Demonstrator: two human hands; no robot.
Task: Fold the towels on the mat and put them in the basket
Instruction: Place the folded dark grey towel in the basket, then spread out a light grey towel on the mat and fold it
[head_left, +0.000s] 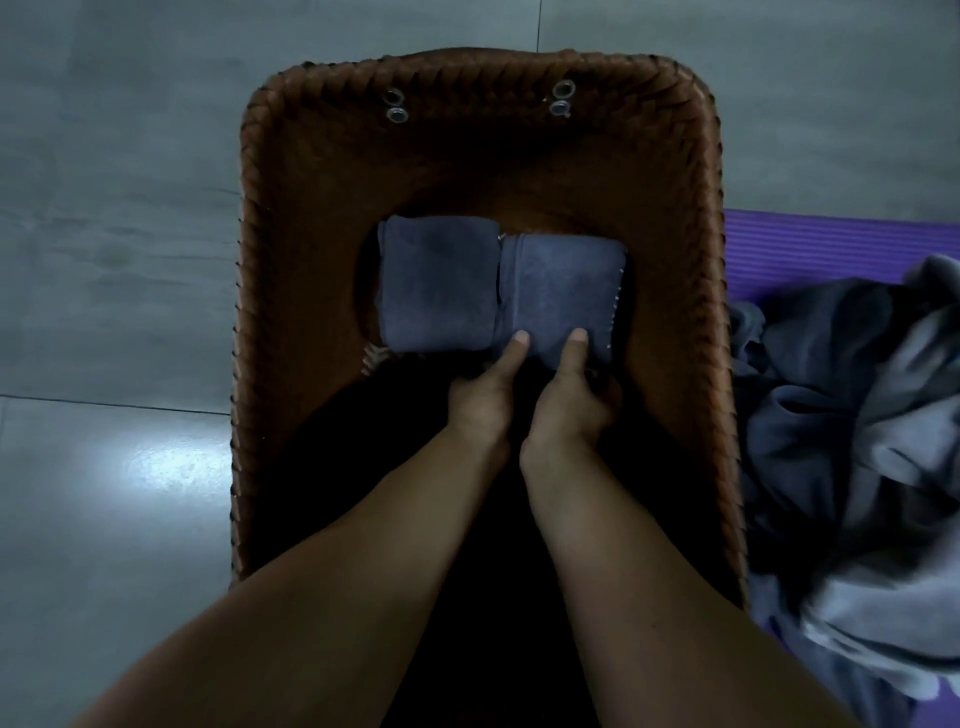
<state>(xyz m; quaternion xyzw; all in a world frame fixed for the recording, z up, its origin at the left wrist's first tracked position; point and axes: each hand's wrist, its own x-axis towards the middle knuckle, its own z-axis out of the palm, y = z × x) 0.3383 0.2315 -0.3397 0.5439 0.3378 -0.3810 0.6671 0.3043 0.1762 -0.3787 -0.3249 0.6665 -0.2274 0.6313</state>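
Note:
Deep in the brown woven basket (291, 218) lie two folded dark blue-grey towels side by side. The left folded towel (436, 283) lies untouched. Both arms reach down into the basket to the right folded towel (563, 291). My left hand (483, 400) and my right hand (569, 400) grip its near edge, each with a thumb on top and the fingers hidden underneath. A heap of unfolded grey towels (862, 415) lies on the purple mat (810, 249) to the right of the basket.
The basket stands on a grey tiled floor (114, 260), which spreads to the left and behind it. Two pairs of metal eyelets (396, 106) sit in the basket's far wall. The near part of the basket's inside is dark.

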